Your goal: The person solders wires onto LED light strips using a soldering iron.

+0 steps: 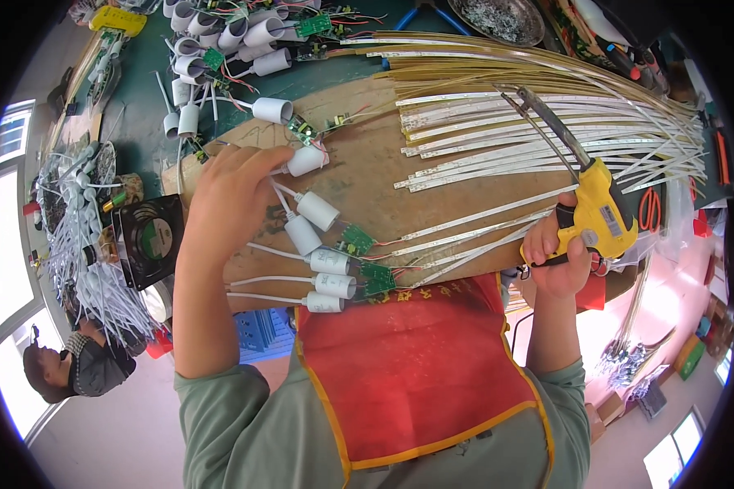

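Observation:
My left hand (240,183) is closed at the cable end of a white cylindrical housing (308,160), its fingertips against the base. A small green circuit board (302,128) with thin wires stands at that housing's open end. In my right hand (556,254) is a yellow soldering gun (605,213), gripped by its handle, its long metal tip pointing up and left over the LED strips (457,134). Nearer to me lie several more white housings (318,210) with white cables. Green boards (357,240) there join by thin red wires to LED strips.
Under the work is a brown board (359,171) on a green table. A heap of white housings (192,41) lies at the far left, a black fan (147,240) nearer. Red-handled scissors (650,209) lie right; a metal dish (497,20) stands at the back. Another person (81,359) is at left.

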The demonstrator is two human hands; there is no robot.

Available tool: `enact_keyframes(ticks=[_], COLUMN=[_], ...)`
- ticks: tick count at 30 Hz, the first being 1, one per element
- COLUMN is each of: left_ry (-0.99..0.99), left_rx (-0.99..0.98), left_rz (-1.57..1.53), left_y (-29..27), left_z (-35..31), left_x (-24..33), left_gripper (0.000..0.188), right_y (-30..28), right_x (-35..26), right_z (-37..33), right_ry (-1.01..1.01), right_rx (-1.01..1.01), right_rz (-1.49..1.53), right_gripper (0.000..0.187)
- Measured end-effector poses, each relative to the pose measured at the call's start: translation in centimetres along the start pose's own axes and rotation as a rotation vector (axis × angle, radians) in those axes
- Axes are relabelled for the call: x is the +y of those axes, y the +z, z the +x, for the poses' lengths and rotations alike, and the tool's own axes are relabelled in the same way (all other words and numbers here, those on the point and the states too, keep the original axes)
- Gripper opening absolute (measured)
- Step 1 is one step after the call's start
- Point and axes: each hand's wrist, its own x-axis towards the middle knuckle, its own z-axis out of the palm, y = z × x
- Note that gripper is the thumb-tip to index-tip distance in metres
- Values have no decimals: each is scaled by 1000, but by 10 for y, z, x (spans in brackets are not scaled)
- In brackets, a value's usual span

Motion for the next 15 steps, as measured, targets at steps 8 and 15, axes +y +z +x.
enact_keyframes(ticks=[8,15], left_ry=[225,417], left_rx=[270,199], left_rz=[-54,94], left_y=[8,36], left_z=[24,51], left_x=[35,50], left_gripper=[32,25], right_y=[0,-1], right_x=[2,2], right_z=[-1,-2], right_ry=[-12,-33], right_rx=[-9,3], right_rz=[16,3], right_gripper=[64,61])
